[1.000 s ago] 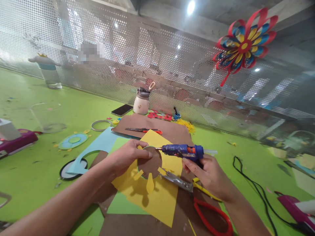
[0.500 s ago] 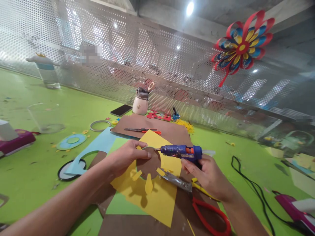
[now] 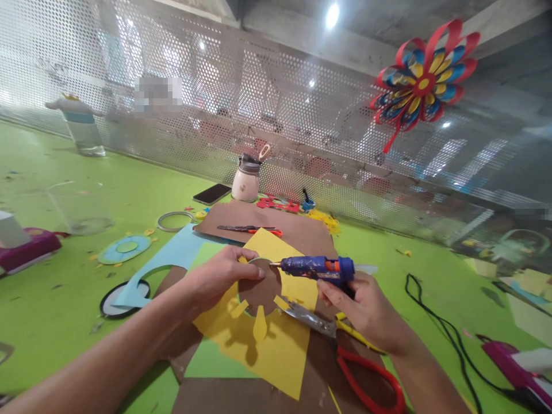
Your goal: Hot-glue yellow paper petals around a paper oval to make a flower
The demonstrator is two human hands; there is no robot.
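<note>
My left hand [image 3: 215,276] pinches the rim of a brown paper disc [image 3: 263,290] that has yellow petals stuck along its lower edge. My right hand [image 3: 364,307] is closed around the grip of a blue hot glue gun [image 3: 319,266]. The gun's nozzle points left and touches the disc's upper edge, near my left fingertips. Under the disc lies a yellow paper sheet [image 3: 267,345], on top of brown card [image 3: 267,221] and a green sheet.
Red-handled scissors [image 3: 345,345] lie just under my right hand. A black cord [image 3: 448,333] runs across the green table [image 3: 64,287] at right. Behind are a second pair of scissors [image 3: 250,229], a phone [image 3: 212,194], a white bottle [image 3: 246,178], a light blue sheet [image 3: 172,259] and a mesh wall with a paper flower [image 3: 422,80].
Almost nothing differs. The glue gun's tip has crept slightly left along the disc's upper edge. Both hands keep their grips.
</note>
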